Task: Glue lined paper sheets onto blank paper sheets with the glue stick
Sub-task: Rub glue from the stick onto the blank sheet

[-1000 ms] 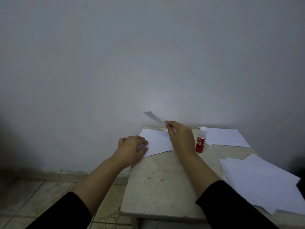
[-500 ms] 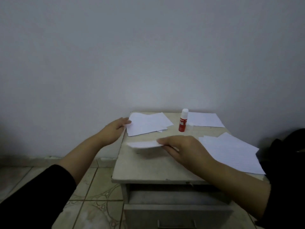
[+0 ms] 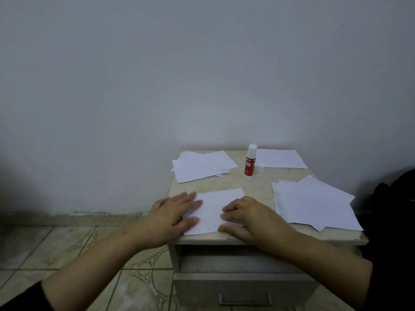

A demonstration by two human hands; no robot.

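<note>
A white paper sheet [image 3: 214, 206] lies flat at the front of the small table [image 3: 253, 185]. My left hand [image 3: 174, 215] rests on its left edge with fingers straight. My right hand [image 3: 249, 217] presses on its right part, fingers loosely bent on the paper. A red glue stick [image 3: 250, 163] stands upright and uncapped near the back, its clear cap [image 3: 261, 167] beside it. A pile of lined sheets [image 3: 314, 204] covers the right side. A pile of white sheets [image 3: 202, 166] lies at the back left, and one more sheet [image 3: 279, 158] at the back right.
The table stands against a plain wall, with a part-open drawer [image 3: 242, 286] below its front edge. Tiled floor [image 3: 67, 250] lies to the left. A dark object [image 3: 397, 198] sits at the right edge of view.
My right hand carried a sheet from the back-left pile to the table's front and laid it flat. My left hand left the pile and came to rest on that sheet.
</note>
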